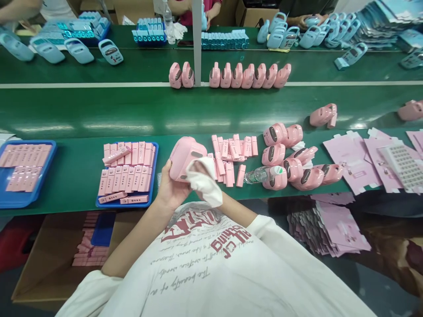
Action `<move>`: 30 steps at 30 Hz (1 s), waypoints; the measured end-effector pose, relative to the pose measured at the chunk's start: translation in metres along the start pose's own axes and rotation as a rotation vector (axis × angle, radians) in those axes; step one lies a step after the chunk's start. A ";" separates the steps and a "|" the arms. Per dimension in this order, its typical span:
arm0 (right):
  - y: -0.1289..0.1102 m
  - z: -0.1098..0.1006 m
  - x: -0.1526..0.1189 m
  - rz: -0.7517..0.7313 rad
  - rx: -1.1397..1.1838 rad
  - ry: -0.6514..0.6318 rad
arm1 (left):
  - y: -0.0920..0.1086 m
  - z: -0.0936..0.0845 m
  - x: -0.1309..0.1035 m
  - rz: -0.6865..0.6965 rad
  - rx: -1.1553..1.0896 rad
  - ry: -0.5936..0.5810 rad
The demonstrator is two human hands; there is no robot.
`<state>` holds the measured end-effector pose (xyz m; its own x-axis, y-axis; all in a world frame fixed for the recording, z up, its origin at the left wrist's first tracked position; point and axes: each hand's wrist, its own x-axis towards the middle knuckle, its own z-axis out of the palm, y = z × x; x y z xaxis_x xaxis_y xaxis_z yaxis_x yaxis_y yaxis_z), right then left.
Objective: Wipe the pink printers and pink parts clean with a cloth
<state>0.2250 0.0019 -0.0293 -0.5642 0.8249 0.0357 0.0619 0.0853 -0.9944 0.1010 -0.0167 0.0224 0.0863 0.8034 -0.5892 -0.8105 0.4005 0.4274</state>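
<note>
A pink rounded plastic device (183, 155) with a dark slot near its edge is tilted up in front of my chest. My left hand (172, 188) is wrapped round its lower left side. A white cloth (207, 180) lies against the device's right side, gripped by my right hand (199, 193), whose fingers are mostly hidden behind the cloth. To the right of the device, loose pink bar-shaped parts (228, 155) lie in a pile. On the left, a blue tray (154, 176) holds rows of similar pink bars.
Several pink devices (284, 160) stand at the right beside a plastic bottle (259, 175). Flat pink cartons (352, 158) lie farther right. More pink devices (247, 75) line a ledge across the green conveyor (132, 110). Co-workers' hands (213, 13) and blue devices (279, 33) are beyond.
</note>
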 end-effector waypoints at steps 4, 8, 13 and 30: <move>0.006 0.007 0.006 0.098 0.250 0.381 | 0.000 0.005 0.000 -0.090 0.087 0.010; 0.004 0.003 0.019 0.255 0.607 0.508 | -0.001 0.008 0.002 -0.123 0.142 0.002; 0.000 -0.026 0.036 0.366 0.778 0.447 | -0.004 -0.004 0.011 0.076 0.393 0.009; 0.010 -0.003 0.029 -0.313 -0.265 0.085 | 0.014 -0.048 0.022 0.757 1.287 0.178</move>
<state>0.2116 0.0284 -0.0379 -0.5204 0.7784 0.3510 0.1144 0.4709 -0.8748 0.0642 -0.0145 -0.0178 -0.2545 0.9670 0.0071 0.4271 0.1058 0.8980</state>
